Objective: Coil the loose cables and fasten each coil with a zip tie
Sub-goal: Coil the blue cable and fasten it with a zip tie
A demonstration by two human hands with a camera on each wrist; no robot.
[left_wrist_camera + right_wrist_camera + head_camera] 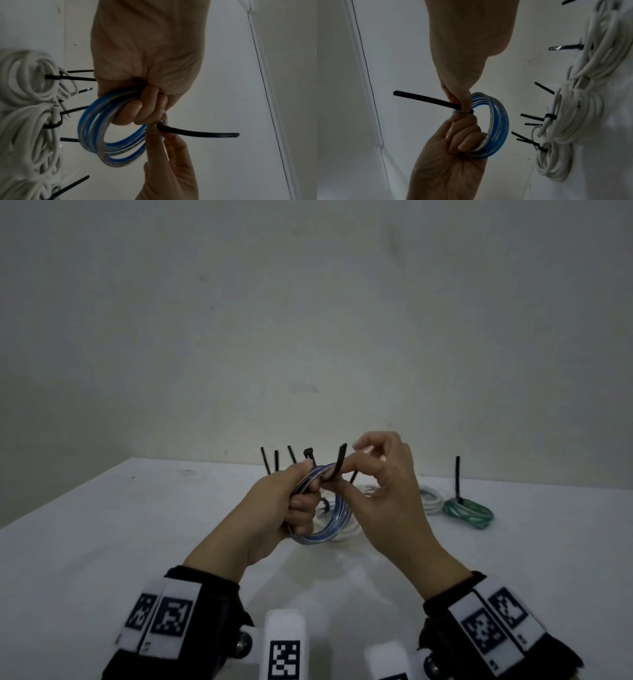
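Left hand clamps the blue-and-clear coiled cable, steadying it; right hand pinches the black plastic zip tie for threading.

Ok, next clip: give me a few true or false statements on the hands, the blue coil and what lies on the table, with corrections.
1. The left hand grips the blue coil in the air above the table. True.
2. The right hand rests flat on the table. False: it is raised and pinches the black zip tie next to the blue coil.
3. The zip tie on the blue coil is already closed. False: its head and its tail tip both stick up free in the head view.
4. A green coil lies on the table with a black tie standing up from it. True.
5. The white coils have no ties. False: black ties are fastened around them.
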